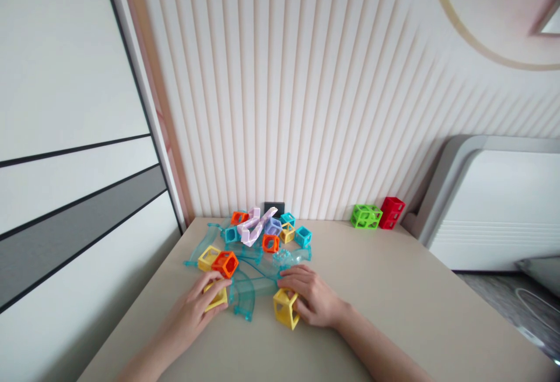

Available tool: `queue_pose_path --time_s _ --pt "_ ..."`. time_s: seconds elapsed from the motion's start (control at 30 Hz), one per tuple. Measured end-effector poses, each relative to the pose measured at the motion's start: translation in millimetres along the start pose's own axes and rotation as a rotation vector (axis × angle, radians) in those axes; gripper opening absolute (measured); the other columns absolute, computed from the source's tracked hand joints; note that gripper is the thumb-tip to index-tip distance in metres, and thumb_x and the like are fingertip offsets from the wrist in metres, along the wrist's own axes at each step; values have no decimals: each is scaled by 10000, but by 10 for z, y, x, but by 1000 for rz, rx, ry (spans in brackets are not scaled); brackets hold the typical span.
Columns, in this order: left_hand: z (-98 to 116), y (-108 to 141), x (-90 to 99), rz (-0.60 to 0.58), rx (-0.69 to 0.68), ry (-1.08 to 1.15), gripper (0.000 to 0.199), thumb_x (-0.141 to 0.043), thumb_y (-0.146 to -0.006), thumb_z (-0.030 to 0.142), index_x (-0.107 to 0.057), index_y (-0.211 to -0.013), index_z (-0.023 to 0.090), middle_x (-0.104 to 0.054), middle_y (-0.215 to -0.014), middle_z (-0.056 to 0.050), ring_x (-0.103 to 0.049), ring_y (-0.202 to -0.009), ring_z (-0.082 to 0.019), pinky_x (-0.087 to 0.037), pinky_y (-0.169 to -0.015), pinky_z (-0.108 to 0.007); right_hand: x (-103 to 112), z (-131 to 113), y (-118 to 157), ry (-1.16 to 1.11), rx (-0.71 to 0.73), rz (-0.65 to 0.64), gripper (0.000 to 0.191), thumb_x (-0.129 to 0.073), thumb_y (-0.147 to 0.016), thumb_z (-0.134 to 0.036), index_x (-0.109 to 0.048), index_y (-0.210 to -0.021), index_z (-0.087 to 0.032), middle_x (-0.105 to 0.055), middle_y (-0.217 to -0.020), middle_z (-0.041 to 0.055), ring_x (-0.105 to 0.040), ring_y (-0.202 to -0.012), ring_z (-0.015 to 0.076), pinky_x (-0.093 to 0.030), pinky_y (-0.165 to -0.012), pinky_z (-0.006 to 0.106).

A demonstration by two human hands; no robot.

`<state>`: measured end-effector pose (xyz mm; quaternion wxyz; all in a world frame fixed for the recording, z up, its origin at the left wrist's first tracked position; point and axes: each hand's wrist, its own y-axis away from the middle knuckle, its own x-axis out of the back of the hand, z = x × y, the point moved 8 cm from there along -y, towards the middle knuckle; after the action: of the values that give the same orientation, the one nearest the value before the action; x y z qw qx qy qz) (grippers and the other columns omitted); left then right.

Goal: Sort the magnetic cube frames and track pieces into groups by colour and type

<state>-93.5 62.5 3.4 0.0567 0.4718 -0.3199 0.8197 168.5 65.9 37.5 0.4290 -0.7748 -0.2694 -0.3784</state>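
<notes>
My left hand is closed round a yellow open-sided cube block at the front left of the pile. Just behind it sit an orange cube block and another yellow cube block. On the right, my right hand grips a second open-sided yellow cube, fingers over its far side and thumb at its right. Clear teal track pieces lie between my hands, some curved. Part of each held block is covered by fingers.
Behind my hands, lilac track pieces lie among several orange, teal, purple and yellow cubes. A black object stands against the ribbed wall. Green blocks and a red block stack stand at the table's back right.
</notes>
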Motion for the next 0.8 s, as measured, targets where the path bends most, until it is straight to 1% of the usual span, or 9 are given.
queue_pose_path --time_s 0.1,0.2,0.33,0.43,0.5,0.6,0.67,0.7,0.8 --pt "-36 2 81 43 28 -3 282 -600 -943 336 -651 -1219 315 -637 -1175 -47 -711 -1052 -205 -593 -888 -262 26 18 17 15 4 17 378 -497 -853 -185 -616 -1213 -179 -754 -1140 127 -660 -1172 256 -497 -1016 430" --pt "-21 -9 179 102 47 14 266 -581 -956 333 -645 -1213 311 -628 -1164 -48 -709 -1048 -204 -595 -893 -275 55 16 22 23 19 34 378 -496 -854 -181 -616 -1212 -176 -751 -1154 132 -662 -1170 258 -499 -1019 427" --pt "14 -20 312 251 55 43 247 -557 -971 354 -631 -1195 284 -636 -1150 -69 -692 -1068 -228 -588 -935 -351 69 18 13 17 3 68 384 -481 -868 -178 -593 -1236 -190 -744 -1155 132 -654 -1184 249 -487 -1033 423" --pt "-20 10 367 368 68 72 232 -575 -958 381 -606 -1145 247 -652 -1134 -88 -685 -1075 -250 -586 -938 -392 80 22 21 4 -10 126 393 -475 -884 -191 -567 -1266 -205 -729 -1166 124 -645 -1182 248 -496 -1017 416" --pt "-70 42 376 427 100 126 227 -574 -956 386 -576 -1123 232 -649 -1126 -95 -685 -1063 -248 -593 -916 -387 104 46 44 -3 -33 194 378 -466 -900 -208 -569 -1263 -210 -726 -1139 124 -669 -1102 251 -524 -965 410" --pt "-107 61 358 470 183 261 228 -544 -971 390 -537 -1129 224 -616 -1156 -109 -678 -1077 -239 -598 -902 -370 157 158 115 -28 -146 330 352 -431 -941 -224 -588 -1255 -213 -733 -995 97 -699 -890 226 -569 -819 351" --pt "-33 16 336 467 216 376 233 -536 -975 402 -521 -1130 229 -587 -1201 -119 -664 -1123 -247 -604 -895 -365 177 264 176 -71 -245 415 349 -408 -969 -232 -592 -1265 -214 -732 -935 76 -700 -801 203 -575 -727 300" --pt "45 -30 322 455 214 434 234 -535 -975 408 -513 -1130 235 -571 -1227 -123 -656 -1147 -256 -612 -876 -359 176 318 205 -102 -290 449 348 -400 -982 -240 -592 -1270 -213 -735 -929 70 -701 -776 194 -574 -696 281" --pt "363 -234 258 401 191 587 235 -509 -985 418 -485 -1154 257 -547 -1301 -130 -642 -1177 -265 -618 -872 -373 156 462 280 -174 -394 534 327 -411 -996 -274 -608 -1248 -207 -741 -894 54 -692 -708 177 -574 -636 255"
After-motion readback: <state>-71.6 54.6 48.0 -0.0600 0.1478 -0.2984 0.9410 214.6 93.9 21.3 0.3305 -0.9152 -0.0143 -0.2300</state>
